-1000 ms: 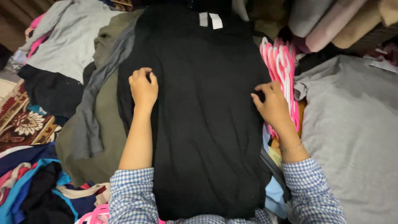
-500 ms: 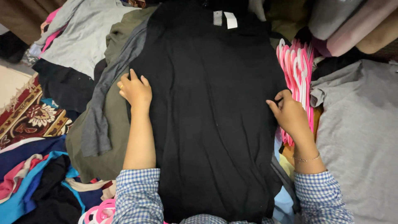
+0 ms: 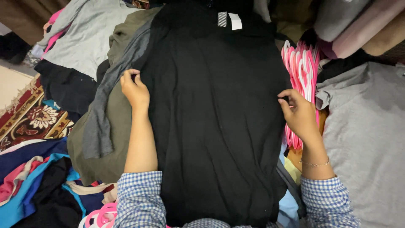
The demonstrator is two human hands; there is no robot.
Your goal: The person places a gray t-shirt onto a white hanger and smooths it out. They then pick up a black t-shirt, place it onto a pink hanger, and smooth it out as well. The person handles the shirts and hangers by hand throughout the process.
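A black garment lies spread flat in front of me, with two small tags at its far end. My left hand pinches the garment's left edge, fingers curled around the fabric. At the right edge, my right hand grips the cloth between thumb and fingers. Both arms wear blue checked sleeves, and a thin bracelet sits on the right wrist.
An olive garment with a grey one draped over it lies under the left side. Pink hangers are stacked at the right, next to a grey shirt. Mixed clothes and a patterned rug lie at left.
Both hands moved outward from lying flat on the black garment to its left and right edges and closed on the fabric. The view shifted slightly.
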